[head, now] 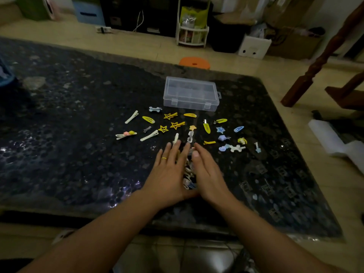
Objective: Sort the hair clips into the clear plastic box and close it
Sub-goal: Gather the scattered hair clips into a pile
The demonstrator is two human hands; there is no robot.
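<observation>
Two flat hands — left hand [169, 170] and right hand [206, 170], fingers straight — corral a small pile of clips [189, 174] on the dark table [59, 125]. More hair clips [173, 125] lie scattered just before the clear box [191, 94], lid shut, compartments seemingly empty. Pushed too hard, clips could skid apart or off the edge.

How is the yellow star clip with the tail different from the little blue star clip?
The yellow star clip is only an outline with a hole in the middle, while the blue star clip is filled in. The yellow one has a long tail sticking out; the blue one is a plain star. The yellow one lies nearer the clear plastic box. Both lie loose on the dark table.
</observation>
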